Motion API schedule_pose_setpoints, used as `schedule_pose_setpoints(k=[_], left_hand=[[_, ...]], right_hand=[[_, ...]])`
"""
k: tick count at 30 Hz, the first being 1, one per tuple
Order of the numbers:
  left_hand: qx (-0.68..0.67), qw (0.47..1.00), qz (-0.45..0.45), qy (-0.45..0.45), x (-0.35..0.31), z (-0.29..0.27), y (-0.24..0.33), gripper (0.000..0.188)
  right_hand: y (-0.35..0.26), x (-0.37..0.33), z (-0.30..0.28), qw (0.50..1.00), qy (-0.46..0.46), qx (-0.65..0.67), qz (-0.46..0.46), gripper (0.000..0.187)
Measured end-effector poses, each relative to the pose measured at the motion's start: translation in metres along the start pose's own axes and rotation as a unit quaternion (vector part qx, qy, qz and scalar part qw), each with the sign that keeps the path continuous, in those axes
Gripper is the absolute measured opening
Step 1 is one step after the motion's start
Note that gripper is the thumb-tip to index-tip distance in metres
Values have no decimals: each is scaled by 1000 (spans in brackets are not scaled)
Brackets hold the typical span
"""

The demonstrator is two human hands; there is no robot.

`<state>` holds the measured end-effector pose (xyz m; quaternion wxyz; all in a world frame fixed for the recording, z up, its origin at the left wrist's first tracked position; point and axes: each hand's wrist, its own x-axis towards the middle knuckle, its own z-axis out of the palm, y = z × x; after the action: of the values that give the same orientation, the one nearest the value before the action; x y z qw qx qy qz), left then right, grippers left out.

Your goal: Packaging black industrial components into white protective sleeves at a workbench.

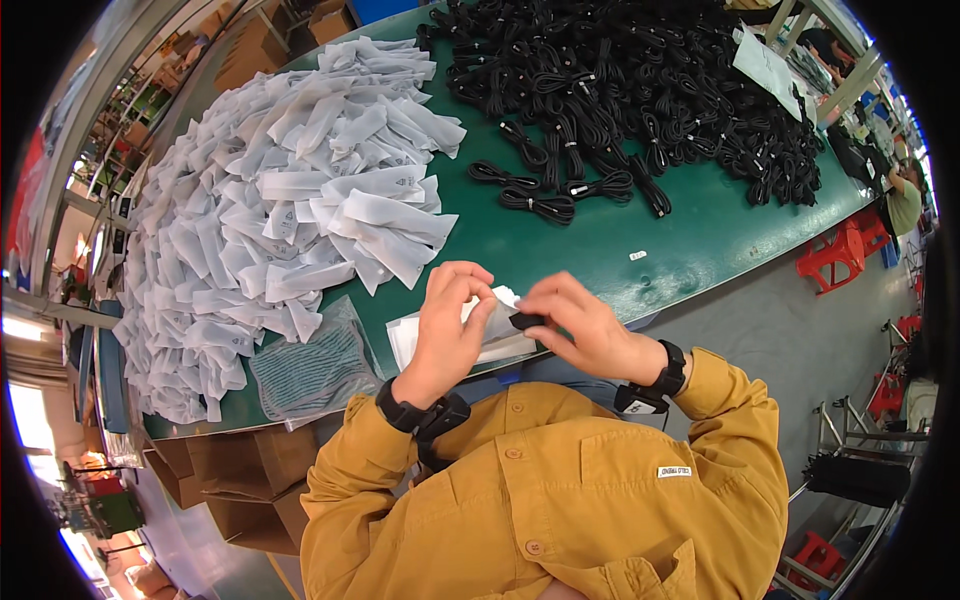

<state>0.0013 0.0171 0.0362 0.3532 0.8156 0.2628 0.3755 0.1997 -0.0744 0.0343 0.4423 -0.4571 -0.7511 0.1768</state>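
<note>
My left hand (450, 318) is closed in a pinch, thumb and forefinger at the edge of a small white strip (507, 297) that looks like part of a thin bag. Facing it, my right hand (585, 325) is closed on a small black piece (525, 321), perhaps the end of a cable bundle; its fingertips also meet the white strip. Under both hands, flat white sleeves (403, 338) lie at the near table edge, partly covered by my left hand.
Filled whitish bags (300, 190) form a large heap on the left of the green table (590, 245). Coiled black cables (600, 90) are piled at the back right. A clear bag of striped teal material (315, 365) lies near left, above cardboard boxes (240, 465). Red stools (832, 255) stand right.
</note>
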Motion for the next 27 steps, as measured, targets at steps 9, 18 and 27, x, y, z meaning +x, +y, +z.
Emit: schedule_pose_setpoints(k=[9, 18, 27], left_hand=[[-236, 944, -220, 71, 57, -82, -16, 19], [367, 923, -14, 118, -42, -146, -41, 34], [425, 884, -165, 104, -162, -124, -77, 28]], right_hand=[[2, 59, -23, 998, 32, 48, -17, 33], [114, 52, -32, 920, -94, -378, 53, 45], [101, 9, -28, 921, -85, -352, 140, 32]])
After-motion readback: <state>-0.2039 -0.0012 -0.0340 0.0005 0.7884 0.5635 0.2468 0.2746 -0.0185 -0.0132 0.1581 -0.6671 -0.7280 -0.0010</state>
